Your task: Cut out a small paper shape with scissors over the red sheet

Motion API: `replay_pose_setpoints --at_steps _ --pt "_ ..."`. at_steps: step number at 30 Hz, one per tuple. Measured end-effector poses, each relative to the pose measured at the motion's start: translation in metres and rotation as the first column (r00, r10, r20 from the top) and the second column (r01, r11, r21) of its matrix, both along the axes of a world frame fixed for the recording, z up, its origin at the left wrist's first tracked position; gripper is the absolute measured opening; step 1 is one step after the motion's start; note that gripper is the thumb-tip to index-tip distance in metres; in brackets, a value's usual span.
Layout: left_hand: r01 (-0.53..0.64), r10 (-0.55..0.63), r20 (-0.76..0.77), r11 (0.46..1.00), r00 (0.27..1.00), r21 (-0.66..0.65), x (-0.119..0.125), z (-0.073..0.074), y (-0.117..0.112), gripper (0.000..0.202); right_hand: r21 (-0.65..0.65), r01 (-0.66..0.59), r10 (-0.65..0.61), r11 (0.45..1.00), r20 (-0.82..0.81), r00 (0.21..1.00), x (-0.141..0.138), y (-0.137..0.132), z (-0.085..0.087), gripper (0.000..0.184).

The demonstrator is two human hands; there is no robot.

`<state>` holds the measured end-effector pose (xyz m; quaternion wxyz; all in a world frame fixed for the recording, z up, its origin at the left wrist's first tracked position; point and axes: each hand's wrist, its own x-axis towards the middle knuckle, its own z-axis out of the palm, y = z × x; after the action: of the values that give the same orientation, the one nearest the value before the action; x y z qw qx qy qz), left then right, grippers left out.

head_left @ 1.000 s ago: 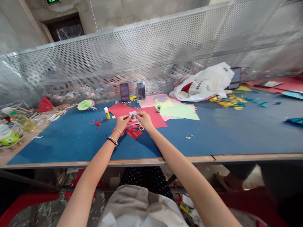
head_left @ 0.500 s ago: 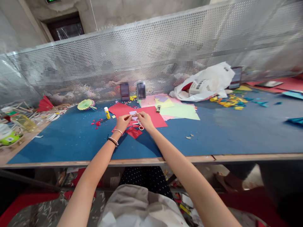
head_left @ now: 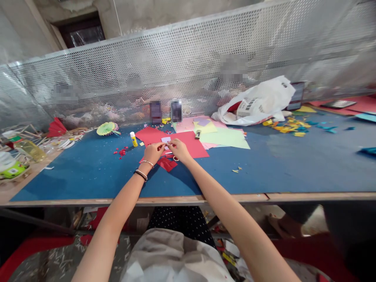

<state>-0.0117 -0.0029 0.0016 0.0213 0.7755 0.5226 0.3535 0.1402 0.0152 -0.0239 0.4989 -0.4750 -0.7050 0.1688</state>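
My left hand (head_left: 154,152) and my right hand (head_left: 179,150) meet over a red paper sheet (head_left: 195,145), fingertips pinched together. Whatever lies between the fingertips is too small to make out. Just beyond them sits a small lilac paper piece (head_left: 166,139), and a bit of lilac shows below the fingertips. Scissors (head_left: 175,158) lie under my right hand, mostly covered, with one handle loop showing. A dark red scrap (head_left: 167,164) rests nearer to me. Left of my hands stands a yellow glue stick (head_left: 133,139) with a white cap.
Pastel paper sheets (head_left: 226,139) lie right of the red sheet, with a small dark-and-pale object (head_left: 197,134) at their edge. Behind are a white plastic bag (head_left: 255,103) and two phones against a mesh screen (head_left: 182,66). A green paper fan (head_left: 106,129) and red scraps (head_left: 121,152) lie left.
My hands have come closer together, so their fingertips now meet. My right hand covers more of the scissors than before. The view has shifted slightly.
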Motion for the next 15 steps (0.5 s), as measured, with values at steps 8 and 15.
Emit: replay_pose_setpoints --at_steps 8,15 --pt "0.011 -0.012 -0.021 1.000 1.000 -0.029 0.0015 0.0030 -0.0035 0.024 -0.004 -0.014 0.014 1.000 0.014 1.000 0.0019 -0.0014 0.0017 0.016" --pt "0.023 -0.021 0.039 0.997 0.999 -0.071 0.0034 0.0050 -0.0043 0.022 0.007 -0.036 0.036 0.999 0.024 0.999 0.0041 0.0011 0.0012 0.016"
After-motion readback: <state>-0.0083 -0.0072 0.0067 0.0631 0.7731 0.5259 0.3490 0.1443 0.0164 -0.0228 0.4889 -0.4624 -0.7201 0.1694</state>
